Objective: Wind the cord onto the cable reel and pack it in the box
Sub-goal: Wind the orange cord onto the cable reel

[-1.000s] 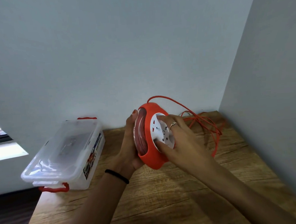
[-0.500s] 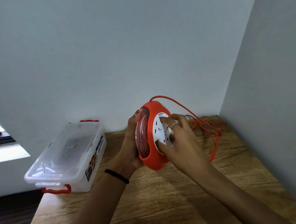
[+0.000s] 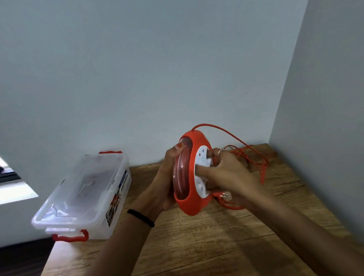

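The left hand (image 3: 168,180) grips the rigid, light-looking cable reel (image 3: 189,175) by its rim, the right hand (image 3: 227,173) pinches its white hub, where the limp cord (image 3: 229,133) winds easily

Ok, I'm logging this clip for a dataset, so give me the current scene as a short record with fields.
left hand: grips the cable reel from its back side, held upright above the table
right hand: fingers curled on the reel's white socket face
cord: partly wound; loose loops lie on the table behind the reel
plug: beside the reel's lower edge
box: clear, lid on, at the table's left edge
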